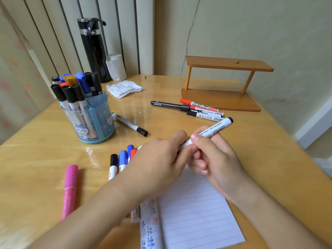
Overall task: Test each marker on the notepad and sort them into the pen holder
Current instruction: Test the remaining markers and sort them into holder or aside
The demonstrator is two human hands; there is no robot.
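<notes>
You are gripping the white black-ended marker (213,131) with both hands, right hand (213,159) steadying the barrel, left hand (161,159) closing over its near end above the lined notepad (197,212), probably working the cap.

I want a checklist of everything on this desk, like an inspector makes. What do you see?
Surface: wooden table, shiny.
Job's things: white marker held over the lined notepad; blue pen holder full of markers; loose markers beside the notepad, a far group near the wooden stand, one black-capped marker by the holder.
Clutter: pink marker, black flask, crumpled tissue, wooden stand.
Grippers: left hand and right hand both grip the white marker.
Cables: nothing seen.
Surroundings: curtain and cracked wall behind.
</notes>
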